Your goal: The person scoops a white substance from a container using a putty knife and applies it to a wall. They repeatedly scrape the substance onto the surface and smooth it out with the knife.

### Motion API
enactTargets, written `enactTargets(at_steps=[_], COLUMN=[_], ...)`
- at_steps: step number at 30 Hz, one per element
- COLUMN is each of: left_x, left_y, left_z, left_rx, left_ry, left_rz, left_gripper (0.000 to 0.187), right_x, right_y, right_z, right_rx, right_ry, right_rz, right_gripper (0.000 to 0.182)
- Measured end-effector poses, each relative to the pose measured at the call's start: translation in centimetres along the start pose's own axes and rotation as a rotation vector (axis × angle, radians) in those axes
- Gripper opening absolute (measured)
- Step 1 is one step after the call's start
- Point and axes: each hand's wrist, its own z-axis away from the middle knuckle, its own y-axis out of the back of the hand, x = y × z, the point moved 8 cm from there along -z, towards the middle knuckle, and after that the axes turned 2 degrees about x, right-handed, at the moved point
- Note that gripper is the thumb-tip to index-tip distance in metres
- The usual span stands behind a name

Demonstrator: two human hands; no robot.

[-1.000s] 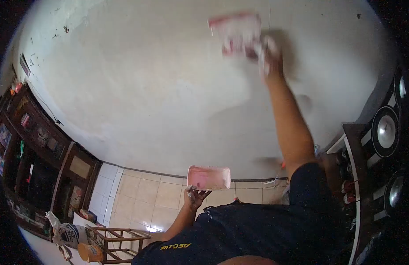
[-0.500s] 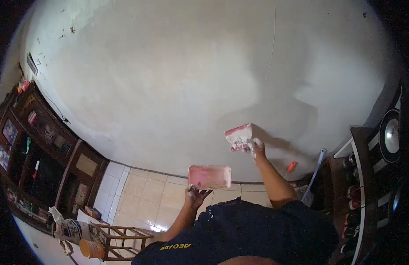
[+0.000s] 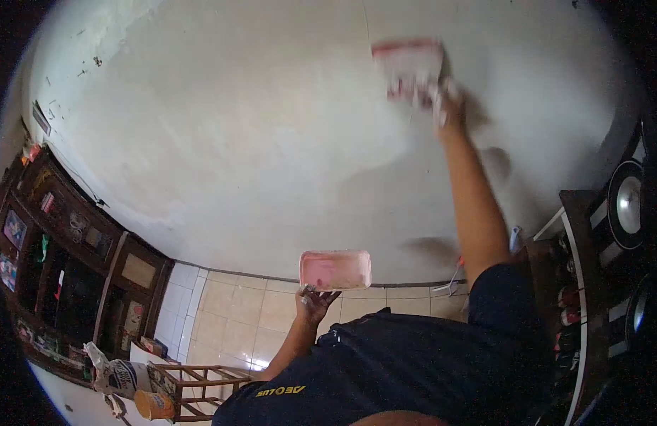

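Note:
My right hand (image 3: 449, 103), coated in white paste, grips a red putty spreader (image 3: 412, 64) smeared with the same paste. The arm is stretched up, and the spreader overlaps the pale wall (image 3: 236, 142) with its wide red edge upward, slightly blurred by motion. Lower down, my left hand (image 3: 315, 304) supports a shallow pink rectangular tray (image 3: 342, 270) from below, its fingers under the near side. Whitish residue marks the inside of the tray, which is held in front of my body near the foot of the wall.
A dark wooden cabinet (image 3: 133, 280) lines the left side. Below it stand a wooden stool frame (image 3: 200, 383), a sack (image 3: 126, 376) and an orange container (image 3: 154, 406). At right is a shelf (image 3: 573, 263) with shoes, beside a round silver-centred object (image 3: 628, 202).
My right hand has swept the spreader upward and slightly right along the wall, the arm straightening. The left hand and tray stay nearly in place.

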Motion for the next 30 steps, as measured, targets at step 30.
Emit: enactTargets(at_steps=[30], left_x=[-0.1], left_y=[2.1], left_z=[-1.1], left_rx=[-0.030], left_ry=[-0.013], left_rz=[-0.011], left_gripper=[0.036], right_x=[26.5], right_y=[11.1], right_z=[14.7], right_rx=[-0.339], right_ry=[-0.436], right_rz=[0.015], right_gripper=[0.025])
